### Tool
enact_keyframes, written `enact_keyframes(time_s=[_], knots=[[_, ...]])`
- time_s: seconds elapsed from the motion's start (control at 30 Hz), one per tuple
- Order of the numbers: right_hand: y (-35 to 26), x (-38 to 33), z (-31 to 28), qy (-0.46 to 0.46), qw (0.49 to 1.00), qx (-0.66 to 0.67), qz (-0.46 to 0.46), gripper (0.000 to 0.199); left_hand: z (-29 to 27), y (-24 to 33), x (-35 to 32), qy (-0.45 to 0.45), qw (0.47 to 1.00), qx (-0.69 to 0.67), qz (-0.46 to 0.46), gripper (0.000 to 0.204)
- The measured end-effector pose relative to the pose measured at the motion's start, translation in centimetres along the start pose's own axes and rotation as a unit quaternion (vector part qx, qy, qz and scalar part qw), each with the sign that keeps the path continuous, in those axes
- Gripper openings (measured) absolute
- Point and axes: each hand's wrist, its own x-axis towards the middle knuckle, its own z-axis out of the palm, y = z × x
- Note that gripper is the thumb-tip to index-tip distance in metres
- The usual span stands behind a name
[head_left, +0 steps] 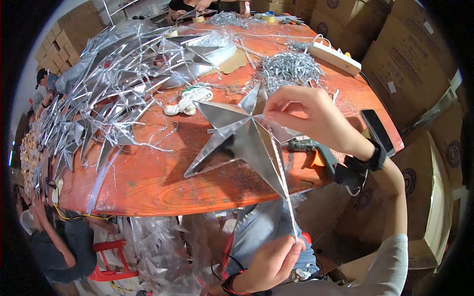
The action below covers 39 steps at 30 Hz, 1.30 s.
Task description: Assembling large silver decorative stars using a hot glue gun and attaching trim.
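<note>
A shiny silver five-pointed star (222, 148) stands tilted over the near part of the table. At its centre, the thumb and fingers of my right hand (301, 116) are pinched where a thin silver tinsel strand (279, 170) meets the star. From there the strand runs down along one star point, pulled straight. Below the table edge, my left hand (274, 264) is closed on the strand's lower end. Under my right wrist lies a dark green glue gun (323, 160) with an orange trigger, partly hidden by the star and wrist.
Many silver stars with tinsel (133, 74) pile up on the left. A heap of cut tinsel (291, 69), white gloves (190, 101), a power strip (335, 56) and a phone (377, 130) lie on the red table (148, 192). Cardboard boxes (410, 54) stand right; other people sit around.
</note>
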Motion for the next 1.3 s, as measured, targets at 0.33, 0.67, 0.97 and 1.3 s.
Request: enact_keyframes(time_s=[0.33,0.67,0.97,1.3], knots=[[2.4,1.3,2.7,-0.008,0.995,-0.094,-0.037,0.009,-0.3,-1.8,1.1,-0.044,0.997,-0.012,0.057,0.01],[2.3,1.4,2.7,-0.002,0.996,-0.088,-0.022,0.01,0.2,-2.0,1.8,-0.033,0.996,-0.001,0.087,0.01],[3.2,0.6,2.7,0.018,0.983,-0.151,-0.099,0.016,0.2,-2.1,2.0,-0.031,0.996,-0.031,0.08,0.008],[3.0,0.1,2.9,-0.009,0.985,-0.144,-0.094,0.025,0.3,-2.2,1.7,-0.04,0.996,-0.04,0.073,0.008]])
